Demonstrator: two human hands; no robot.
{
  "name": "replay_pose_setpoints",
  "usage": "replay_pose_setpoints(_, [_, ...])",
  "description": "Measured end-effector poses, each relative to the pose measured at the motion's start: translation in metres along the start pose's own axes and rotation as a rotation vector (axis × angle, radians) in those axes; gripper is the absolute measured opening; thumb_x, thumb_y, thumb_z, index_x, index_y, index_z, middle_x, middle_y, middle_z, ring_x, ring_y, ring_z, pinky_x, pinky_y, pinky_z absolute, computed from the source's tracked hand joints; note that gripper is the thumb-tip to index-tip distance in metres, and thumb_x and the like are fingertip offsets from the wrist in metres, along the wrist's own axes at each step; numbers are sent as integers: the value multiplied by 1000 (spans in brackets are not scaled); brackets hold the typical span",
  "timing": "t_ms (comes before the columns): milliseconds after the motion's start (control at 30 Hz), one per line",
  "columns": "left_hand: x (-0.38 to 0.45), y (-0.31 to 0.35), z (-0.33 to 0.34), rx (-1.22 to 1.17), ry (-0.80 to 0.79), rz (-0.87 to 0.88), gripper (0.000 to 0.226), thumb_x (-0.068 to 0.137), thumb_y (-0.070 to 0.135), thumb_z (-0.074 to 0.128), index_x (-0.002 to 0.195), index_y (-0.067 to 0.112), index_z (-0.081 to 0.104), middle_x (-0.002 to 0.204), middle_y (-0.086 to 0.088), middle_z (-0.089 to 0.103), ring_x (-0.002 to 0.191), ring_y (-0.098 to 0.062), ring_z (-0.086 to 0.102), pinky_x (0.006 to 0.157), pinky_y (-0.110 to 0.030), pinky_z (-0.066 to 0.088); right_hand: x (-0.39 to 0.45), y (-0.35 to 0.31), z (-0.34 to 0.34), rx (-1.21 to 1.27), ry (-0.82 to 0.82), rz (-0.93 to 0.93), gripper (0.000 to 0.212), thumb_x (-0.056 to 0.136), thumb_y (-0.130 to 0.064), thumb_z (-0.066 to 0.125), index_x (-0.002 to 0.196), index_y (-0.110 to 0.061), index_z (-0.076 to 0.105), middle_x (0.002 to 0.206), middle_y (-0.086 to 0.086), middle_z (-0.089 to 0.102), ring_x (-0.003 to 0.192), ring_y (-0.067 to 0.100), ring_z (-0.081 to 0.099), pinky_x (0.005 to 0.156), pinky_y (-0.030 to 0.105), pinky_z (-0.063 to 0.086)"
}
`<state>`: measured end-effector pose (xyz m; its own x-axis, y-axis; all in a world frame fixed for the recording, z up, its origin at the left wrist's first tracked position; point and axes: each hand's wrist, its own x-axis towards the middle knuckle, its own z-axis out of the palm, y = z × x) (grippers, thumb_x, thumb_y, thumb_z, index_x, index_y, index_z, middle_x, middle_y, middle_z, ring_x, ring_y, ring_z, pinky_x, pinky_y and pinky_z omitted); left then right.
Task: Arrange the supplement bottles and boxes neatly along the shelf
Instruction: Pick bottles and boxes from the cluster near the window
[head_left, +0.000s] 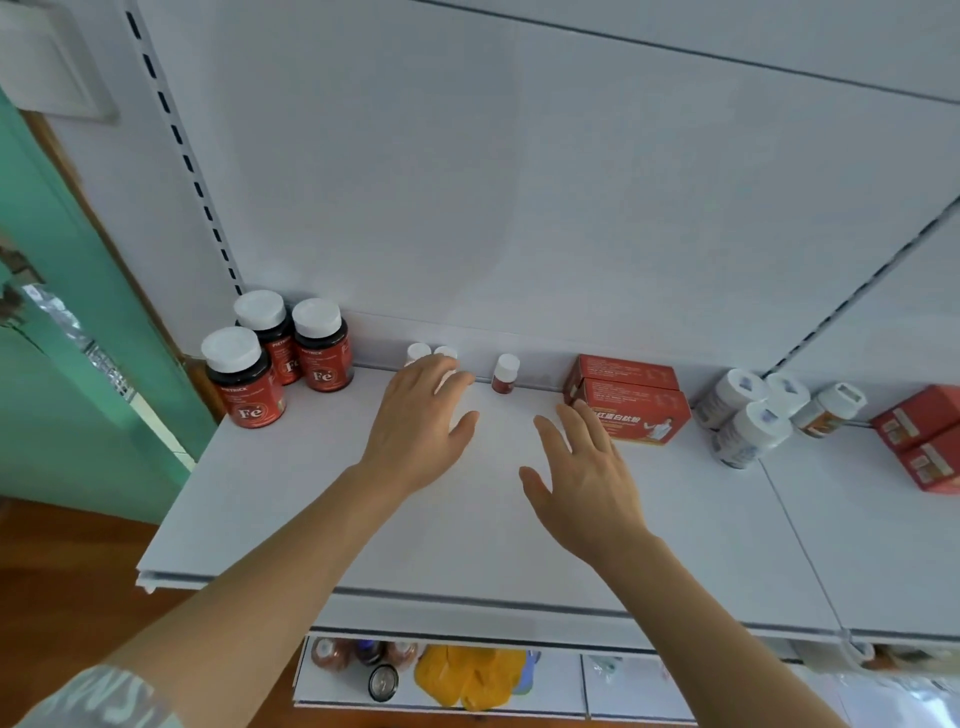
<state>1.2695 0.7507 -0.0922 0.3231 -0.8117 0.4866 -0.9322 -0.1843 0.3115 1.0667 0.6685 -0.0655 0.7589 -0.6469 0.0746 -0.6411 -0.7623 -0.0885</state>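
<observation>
A person's left hand (421, 415) reaches, fingers relaxed, toward two small bottles (431, 356) at the shelf (363, 519) back, apparently to straighten them; the right hand (587, 478) hovers spread, holding nothing, beside stacked red boxes (628, 397) at three o'clock. Bottles stand upright; boxes lie lengthwise along the shelf.

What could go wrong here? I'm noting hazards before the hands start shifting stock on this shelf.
1. The left hand reaches toward two small white-capped bottles at the back wall; a careless sweep could tip them, or the small red bottle standing alone nearby.
2. The right hand is close to the stacked red boxes; a nudge could slide the upper one askew.
</observation>
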Motion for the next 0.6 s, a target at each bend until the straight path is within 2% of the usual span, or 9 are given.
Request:
replay_pose_setpoints(133, [11, 44, 0, -27, 45, 44, 32, 89, 32, 58, 113, 10, 60, 115, -6, 57, 116, -29, 52, 94, -44, 44, -20, 23, -14, -17, 86, 36, 64, 95, -50, 46, 147, -13, 39, 156, 14, 33, 149, 32, 19, 118, 46, 25])
replay_pose_setpoints(267, [16, 106, 7, -57, -17, 123, 47, 93, 43, 48, 125, 10, 59, 130, -7, 57, 127, -28, 48, 105, -44, 42, -52, 61, -27, -31, 127, 88, 68, 94, -55, 37, 145, -11, 43, 153, 17, 38, 147, 34, 24, 117, 47, 29])
replay_pose_setpoints(400, [16, 177, 22, -38, -88, 145, 56, 95, 51, 41, 137, 16, 54, 146, -4, 49, 139, -25, 37, 114, -45, 34, -92, 112, -46, -54, 152, 165, 72, 93, -60, 30, 148, -14, 39, 155, 16, 35, 147, 34, 24, 118, 47, 26])
replay_pose_setpoints(600, [16, 302, 54, -31, -73, 211, 55, 94, 50, 41, 134, 15, 56, 141, -7, 52, 135, -29, 41, 113, -48, 33, -174, 210, -69, -79, 173, 263, 75, 95, -63, 25, 150, -15, 36, 158, 15, 30, 148, 34, 21, 119, 50, 23])
